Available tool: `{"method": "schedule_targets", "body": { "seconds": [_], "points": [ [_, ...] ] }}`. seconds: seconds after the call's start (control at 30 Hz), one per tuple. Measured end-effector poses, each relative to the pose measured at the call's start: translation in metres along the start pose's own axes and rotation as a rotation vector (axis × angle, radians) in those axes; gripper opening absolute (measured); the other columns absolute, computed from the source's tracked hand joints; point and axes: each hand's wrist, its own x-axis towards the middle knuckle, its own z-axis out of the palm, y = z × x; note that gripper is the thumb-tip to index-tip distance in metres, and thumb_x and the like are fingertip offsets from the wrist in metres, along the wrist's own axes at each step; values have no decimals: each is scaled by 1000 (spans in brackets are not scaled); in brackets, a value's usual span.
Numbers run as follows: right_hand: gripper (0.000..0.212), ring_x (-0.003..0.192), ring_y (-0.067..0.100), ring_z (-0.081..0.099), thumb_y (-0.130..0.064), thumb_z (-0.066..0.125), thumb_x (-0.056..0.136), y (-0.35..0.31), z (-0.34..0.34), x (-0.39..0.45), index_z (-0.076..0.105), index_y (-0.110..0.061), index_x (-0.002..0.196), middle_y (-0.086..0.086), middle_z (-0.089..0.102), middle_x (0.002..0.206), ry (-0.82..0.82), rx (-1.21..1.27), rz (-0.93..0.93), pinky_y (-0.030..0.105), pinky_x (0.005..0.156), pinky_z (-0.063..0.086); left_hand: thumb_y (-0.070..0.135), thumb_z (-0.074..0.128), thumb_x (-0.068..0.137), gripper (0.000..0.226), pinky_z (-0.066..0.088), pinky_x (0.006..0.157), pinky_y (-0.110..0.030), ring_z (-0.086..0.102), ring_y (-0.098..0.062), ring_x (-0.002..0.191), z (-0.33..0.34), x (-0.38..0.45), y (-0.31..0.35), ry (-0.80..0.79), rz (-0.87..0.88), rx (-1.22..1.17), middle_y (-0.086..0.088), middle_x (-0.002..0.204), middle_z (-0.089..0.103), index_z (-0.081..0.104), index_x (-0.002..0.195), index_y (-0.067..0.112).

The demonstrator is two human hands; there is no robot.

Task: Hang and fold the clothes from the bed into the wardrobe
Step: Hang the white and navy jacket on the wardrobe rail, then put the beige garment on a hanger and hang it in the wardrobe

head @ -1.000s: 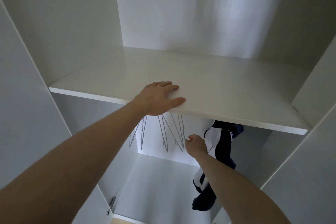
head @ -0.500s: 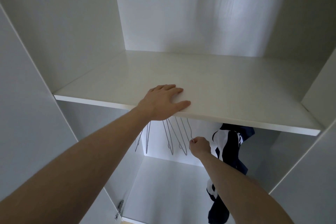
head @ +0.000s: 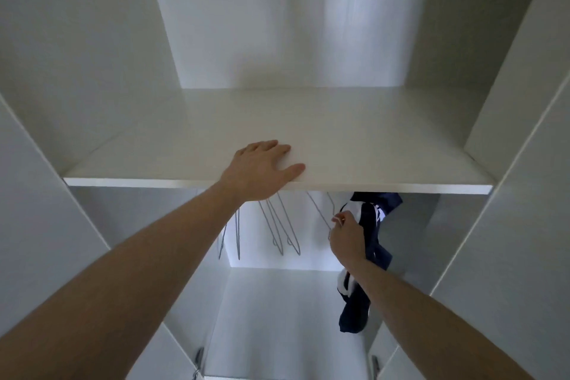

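**One garment hung, a wire hanger being taken**

Inside the wardrobe [head: 524,102], one navy and white garment [head: 371,219] already hangs under the shelf [head: 370,145], at the right. It looks crumpled and twisted, not smooth. The right hand [head: 347,236] pinches a wire hanger [head: 320,213] just beside it, probably for the next piece. The left hand [head: 262,168] lies flat, with fingers straight, on the shelf edge. Several spare hangers [head: 277,225] hang free. Nothing folded is on the shelf; the bed is not visible.

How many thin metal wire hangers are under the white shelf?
At least 5: two at left, two in the middle, and one pinched by the right hand. The shelf hides their hooks; more may be hidden.
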Motion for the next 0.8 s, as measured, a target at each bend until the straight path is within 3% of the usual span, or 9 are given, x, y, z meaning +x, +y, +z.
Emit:
{"method": "schedule_targets", "body": {
  "seconds": [0.17,0.3,0.37,0.47,0.53,0.63,0.7,0.8],
  "points": [
    [17,87,25,58,-13,48,103,-3,-17,-33,59,-13,116,4,62,97,40,-27,51,31,77,45,82,33,91,77,17,125,-45,26,-22,153,2,-1,-1,14,7,-15,6,166,31,38,154,38],
    [16,71,17,58,-5,48,102,5,-27,-78,62,-11,101,-4,57,75,50,-98,105,16,56,37,80,36,91,75,22,124,-45,33,-21,150,3,-2,-3,66,42,-67,5,162,38,45,150,35],
    [22,72,20,61,-10,45,103,10,-34,-111,60,-16,87,-3,61,76,44,-77,120,23,60,43,77,35,91,73,30,120,-45,42,-23,144,4,-4,-5,109,97,-82,4,156,46,51,146,31],
    [24,71,24,65,-15,47,102,17,-45,-168,65,-21,87,2,68,77,68,-38,183,37,67,52,65,36,99,60,41,109,-42,52,-27,131,7,-17,-6,167,215,-115,1,145,58,58,138,25],
    [26,59,16,62,-13,45,101,18,-53,-206,68,-20,92,4,69,77,111,-17,243,33,57,51,54,42,102,47,43,108,-43,57,-28,125,12,-37,-2,250,323,-245,0,137,64,66,129,23],
    [31,38,2,47,-4,40,103,11,-68,-269,69,-13,98,7,62,70,201,37,300,17,41,36,36,56,96,28,36,115,-44,59,-20,122,30,-86,9,325,477,-572,4,130,67,73,112,21],
    [31,38,2,44,-5,41,104,11,-79,-313,69,-15,98,4,57,64,229,60,306,18,42,34,28,63,95,19,40,109,-37,57,-16,120,50,-128,15,264,552,-650,8,127,66,72,110,21],
    [30,47,8,43,-15,48,105,16,-98,-382,72,-29,93,-6,54,59,238,36,316,26,51,35,23,70,94,19,43,103,-26,55,-7,121,88,-186,18,-9,581,-707,18,130,61,69,112,29]
  ]
}}
